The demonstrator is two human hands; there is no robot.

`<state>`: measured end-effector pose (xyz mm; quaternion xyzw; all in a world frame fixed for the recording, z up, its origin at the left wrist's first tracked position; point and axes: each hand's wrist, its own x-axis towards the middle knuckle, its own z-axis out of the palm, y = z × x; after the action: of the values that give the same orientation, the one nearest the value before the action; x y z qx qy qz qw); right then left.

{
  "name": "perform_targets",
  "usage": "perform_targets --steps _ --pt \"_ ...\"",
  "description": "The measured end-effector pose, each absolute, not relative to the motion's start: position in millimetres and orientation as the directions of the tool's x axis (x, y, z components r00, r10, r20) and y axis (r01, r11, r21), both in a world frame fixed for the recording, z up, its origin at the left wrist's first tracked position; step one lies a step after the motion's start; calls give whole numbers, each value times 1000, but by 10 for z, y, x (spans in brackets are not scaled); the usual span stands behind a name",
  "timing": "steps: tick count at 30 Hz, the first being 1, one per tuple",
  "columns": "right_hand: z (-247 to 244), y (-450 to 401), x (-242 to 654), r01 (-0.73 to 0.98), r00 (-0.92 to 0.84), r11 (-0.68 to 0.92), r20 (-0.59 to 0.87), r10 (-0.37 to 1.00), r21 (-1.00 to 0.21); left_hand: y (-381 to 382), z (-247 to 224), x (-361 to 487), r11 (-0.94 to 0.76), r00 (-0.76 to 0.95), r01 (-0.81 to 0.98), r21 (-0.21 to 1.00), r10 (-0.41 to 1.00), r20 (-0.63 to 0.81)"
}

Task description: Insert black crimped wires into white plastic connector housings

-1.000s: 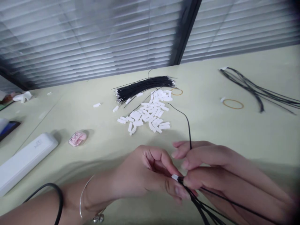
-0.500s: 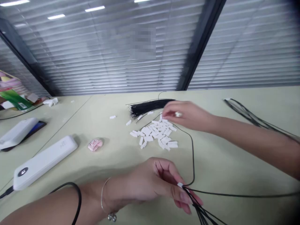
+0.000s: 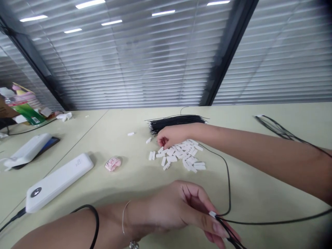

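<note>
My left hand (image 3: 194,214), low in the middle, pinches a bundle of thin black wires (image 3: 231,235) just below the small white connector (image 3: 212,214) on their end. One black wire (image 3: 228,186) loops from there up to the pile of small white connectors (image 3: 181,154). At the pile's upper left edge is my right hand (image 3: 169,135), fingers curled together and pointing down. What its fingertips hold, if anything, is hidden. Right behind this hand lies a thick bundle of cut black wires (image 3: 176,120) with bare silvery ends, partly covered by my forearm.
A white power bank (image 3: 61,181) with a cable and a small pink item (image 3: 113,164) lie to the left. Farther left are a white device on a phone (image 3: 31,148) and a green-labelled bottle (image 3: 28,112). More black wires (image 3: 276,128) lie at right. Window blinds stand behind.
My right hand has moved left, from the pile's upper right to its upper left edge, and its fingers are curled in more. My left hand keeps its pinch. The whole view has shifted slightly.
</note>
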<state>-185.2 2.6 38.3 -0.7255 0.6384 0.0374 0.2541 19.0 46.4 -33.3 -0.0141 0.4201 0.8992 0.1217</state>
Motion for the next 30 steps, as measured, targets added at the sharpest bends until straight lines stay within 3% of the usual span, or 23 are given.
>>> perform_targets --steps 5,10,12,15,18,20,23,26,28,30 --pt "399 78 -1801 -967 147 -44 -411 -900 -249 401 -290 199 -629 -951 -266 730 294 -93" --pt "434 170 -1815 -976 53 2 -248 -967 -217 368 -195 198 -635 -954 -271 724 275 -117" --pt "525 223 -1852 -972 30 -2 -115 -993 -235 367 -178 191 -640 -954 -278 717 274 -124" --pt "784 375 -1864 -968 -35 -21 217 -975 -250 366 -175 184 -660 -960 -263 703 253 -122" --pt "1083 668 -1758 -968 -104 -38 537 -837 -247 368 -204 178 -671 -966 -243 701 229 -116" --pt "1208 948 -1638 -967 -126 -48 631 -765 -252 368 -229 175 -675 -968 -236 699 223 -111" --pt "1190 1459 -1487 -976 -135 -12 651 -747 -216 354 -230 188 -688 -970 -234 687 216 -114" --pt "952 1962 -1437 -959 -274 262 616 -739 -111 320 -162 224 -707 -970 -238 666 213 -121" --pt "747 2203 -1404 -902 -432 391 408 -804 -186 295 -97 248 -719 -968 -249 648 213 -135" --pt "583 2316 -1307 -880 -380 314 132 -916 -356 279 -42 261 -731 -966 -259 631 206 -158"
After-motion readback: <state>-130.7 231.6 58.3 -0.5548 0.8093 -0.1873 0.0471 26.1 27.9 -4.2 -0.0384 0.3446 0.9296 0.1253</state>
